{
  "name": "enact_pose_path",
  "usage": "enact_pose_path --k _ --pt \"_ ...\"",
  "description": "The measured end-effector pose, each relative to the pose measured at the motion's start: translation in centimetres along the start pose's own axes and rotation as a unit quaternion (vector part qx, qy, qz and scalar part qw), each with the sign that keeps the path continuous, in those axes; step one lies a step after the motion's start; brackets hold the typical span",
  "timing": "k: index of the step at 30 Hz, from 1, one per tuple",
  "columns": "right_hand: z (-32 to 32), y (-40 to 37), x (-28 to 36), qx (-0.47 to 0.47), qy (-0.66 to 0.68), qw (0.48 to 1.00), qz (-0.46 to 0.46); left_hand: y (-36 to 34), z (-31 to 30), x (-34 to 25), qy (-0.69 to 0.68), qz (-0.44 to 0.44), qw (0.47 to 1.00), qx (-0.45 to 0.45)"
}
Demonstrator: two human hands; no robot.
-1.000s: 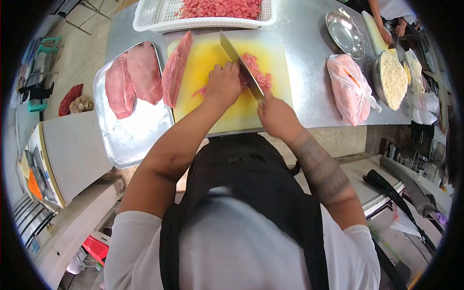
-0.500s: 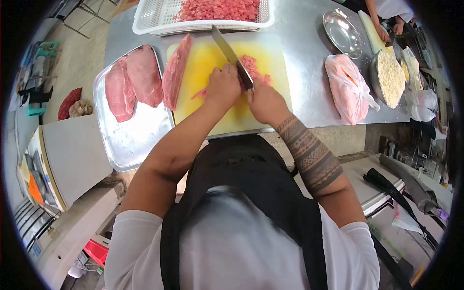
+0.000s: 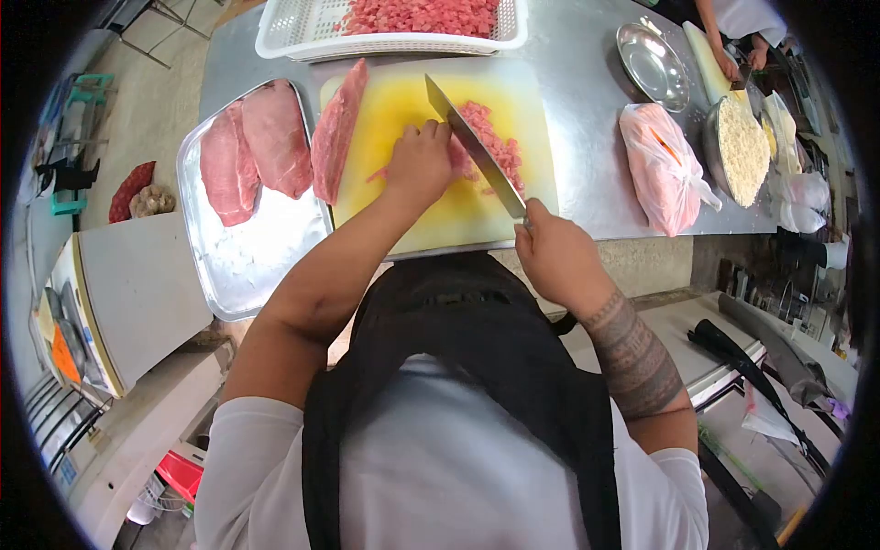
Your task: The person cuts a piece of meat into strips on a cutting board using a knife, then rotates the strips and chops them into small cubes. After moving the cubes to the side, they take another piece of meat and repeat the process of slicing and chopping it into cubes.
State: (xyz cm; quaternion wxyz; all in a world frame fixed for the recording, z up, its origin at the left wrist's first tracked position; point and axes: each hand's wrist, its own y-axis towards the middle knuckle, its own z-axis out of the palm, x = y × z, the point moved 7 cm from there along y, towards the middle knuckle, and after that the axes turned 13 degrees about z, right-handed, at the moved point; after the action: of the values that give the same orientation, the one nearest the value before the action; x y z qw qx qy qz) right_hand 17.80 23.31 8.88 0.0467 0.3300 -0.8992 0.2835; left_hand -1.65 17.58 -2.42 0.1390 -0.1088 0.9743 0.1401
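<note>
My right hand (image 3: 557,249) is closed round the handle of a long knife (image 3: 477,147), whose blade slants up and left over the yellow cutting board (image 3: 385,225). With bent fingers my left hand (image 3: 422,163) presses down on a strip of raw meat (image 3: 461,163), mostly hidden under it, close beside the blade. Small diced meat (image 3: 500,147) lies on the board to the right of the knife. At the board's left edge rests a thick raw meat slab (image 3: 337,133). Two larger pieces of meat (image 3: 275,137) lie in a metal tray (image 3: 261,266) further left.
A white perforated basket (image 3: 298,32) of diced meat stands behind the board. On the steel table's right are a metal bowl (image 3: 653,66), a tied plastic bag (image 3: 662,170) and a bowl of pale crumbly food (image 3: 741,151). Another person's hands (image 3: 729,64) work at the far right.
My right hand has drawn the knife toward me and to the right, so its handle now sits near the board's front edge. My left hand has stayed nearly in place on the meat.
</note>
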Motion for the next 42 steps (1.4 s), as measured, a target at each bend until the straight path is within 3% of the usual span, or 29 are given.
enact_pose_path --k 1,4,7,10,13,17,22,24,28,31,34,39,42 --pt "-0.1 -0.4 0.1 0.021 -0.011 1.000 0.008 -0.1 0.2 0.1 0.002 0.003 1.000 -0.014" --pt "4.8 5.7 0.3 -0.034 0.031 0.998 -0.045 -0.2 1.2 0.5 0.014 -0.006 1.000 -0.001" --pt "4.2 8.8 2.5 -0.047 0.037 0.997 -0.039 -0.1 1.2 0.7 0.002 -0.016 1.000 0.027" --pt "1.2 6.8 2.6 -0.025 0.035 0.998 -0.036 -0.2 0.6 0.2 -0.010 -0.010 1.000 0.020" --pt "-0.7 2.4 2.2 -0.013 0.013 1.000 -0.014 -0.4 2.4 0.7 0.060 0.051 0.996 -0.032" --pt "4.1 6.0 2.1 -0.017 0.038 0.999 -0.012 -0.5 1.3 0.5 0.013 0.003 1.000 -0.021" --pt "4.2 8.8 2.0 -0.070 0.063 0.994 -0.049 -0.3 0.9 0.9 -0.007 -0.021 0.999 -0.023" --pt "3.9 7.5 0.8 -0.062 0.058 0.996 -0.029 -0.7 0.1 1.0 0.009 0.023 0.999 -0.037" --pt "3.9 6.1 -0.2 -0.039 0.050 0.998 0.012 -1.7 0.1 1.0 -0.003 -0.027 0.999 -0.024" --pt "2.4 3.8 0.4 -0.066 0.038 0.997 -0.033 -1.7 -0.2 0.5 0.004 -0.024 0.999 -0.027" --pt "0.3 0.6 1.3 -0.012 0.013 1.000 -0.024 -1.6 -0.9 0.1 -0.009 -0.008 0.999 -0.041" --pt "5.1 7.2 2.8 -0.038 0.040 0.997 -0.046 -1.4 0.1 0.6 -0.010 -0.021 1.000 -0.009" --pt "4.7 8.4 3.1 -0.038 0.041 0.997 -0.044 -1.8 0.0 0.5 -0.013 -0.023 1.000 -0.016"
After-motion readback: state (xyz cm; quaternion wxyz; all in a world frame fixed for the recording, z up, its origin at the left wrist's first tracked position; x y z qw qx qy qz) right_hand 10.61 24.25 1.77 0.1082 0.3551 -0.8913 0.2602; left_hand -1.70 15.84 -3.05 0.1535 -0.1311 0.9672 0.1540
